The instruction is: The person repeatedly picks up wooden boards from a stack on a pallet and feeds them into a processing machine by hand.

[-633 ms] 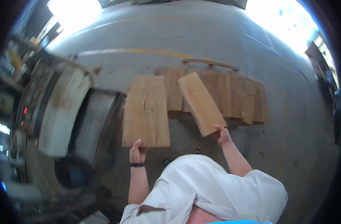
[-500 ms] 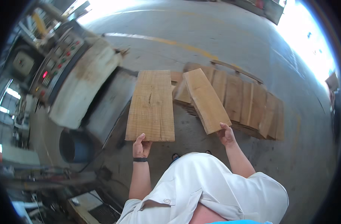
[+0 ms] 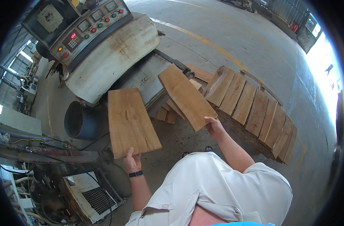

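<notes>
My left hand (image 3: 133, 162) grips the near end of a wide wooden board (image 3: 131, 122), thumb on top and fingers beneath. A crack runs along this board's grain. Its far end points toward the machine. My right hand (image 3: 215, 127) holds a second, narrower wooden board (image 3: 187, 97) by its near right corner. That board slants up to the left, its far end over the edge of the machine's metal bed (image 3: 143, 77). Whether it touches the bed I cannot tell. The two boards are apart from each other.
A large machine with a white hood (image 3: 115, 52) and a button panel (image 3: 90, 32) stands at the far left. A long stack of boards (image 3: 255, 113) lies to the right. A blue bin (image 3: 81, 120) stands left of my board, with pipes and cables (image 3: 47, 150) nearer me.
My view has turned left, bringing the machine closer to the middle. Both boards have shifted left, and the right one now reaches over the machine's bed. Both hands keep their hold.
</notes>
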A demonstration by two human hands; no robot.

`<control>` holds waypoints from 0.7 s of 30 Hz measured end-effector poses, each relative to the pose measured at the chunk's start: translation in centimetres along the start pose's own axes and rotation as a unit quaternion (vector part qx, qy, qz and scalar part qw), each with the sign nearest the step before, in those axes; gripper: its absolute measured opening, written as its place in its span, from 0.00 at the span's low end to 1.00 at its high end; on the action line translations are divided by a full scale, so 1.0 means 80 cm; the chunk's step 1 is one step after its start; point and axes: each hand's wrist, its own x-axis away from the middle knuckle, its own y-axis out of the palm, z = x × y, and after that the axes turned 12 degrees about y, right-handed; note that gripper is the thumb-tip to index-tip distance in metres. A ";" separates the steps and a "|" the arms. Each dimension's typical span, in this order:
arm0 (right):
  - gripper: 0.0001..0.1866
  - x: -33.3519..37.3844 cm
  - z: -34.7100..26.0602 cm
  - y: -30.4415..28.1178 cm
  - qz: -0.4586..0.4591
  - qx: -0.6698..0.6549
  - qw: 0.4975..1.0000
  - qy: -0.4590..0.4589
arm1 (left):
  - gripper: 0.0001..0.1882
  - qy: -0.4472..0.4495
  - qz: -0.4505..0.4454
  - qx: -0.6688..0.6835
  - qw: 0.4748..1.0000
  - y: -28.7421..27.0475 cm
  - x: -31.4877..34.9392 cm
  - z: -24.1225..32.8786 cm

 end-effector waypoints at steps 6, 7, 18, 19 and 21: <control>0.28 -0.063 0.000 0.020 0.025 0.139 0.988 -0.057 | 0.25 0.110 0.072 -0.240 0.962 0.009 -0.007 -0.017; 0.28 -0.073 -0.002 0.029 0.019 0.145 0.988 -0.050 | 0.30 0.136 0.037 -0.345 0.928 0.009 -0.012 -0.022; 0.37 -0.179 -0.012 0.094 0.006 0.783 0.527 -0.332 | 0.45 0.218 -0.126 -0.856 0.452 0.046 -0.082 -0.164; 0.37 -0.191 -0.010 0.098 0.006 0.811 0.487 -0.325 | 0.42 0.191 -0.144 -0.865 0.441 0.057 -0.092 -0.172; 0.38 -0.223 0.000 0.100 0.004 0.848 0.420 -0.323 | 0.40 0.161 -0.160 -0.873 0.432 0.081 -0.113 -0.189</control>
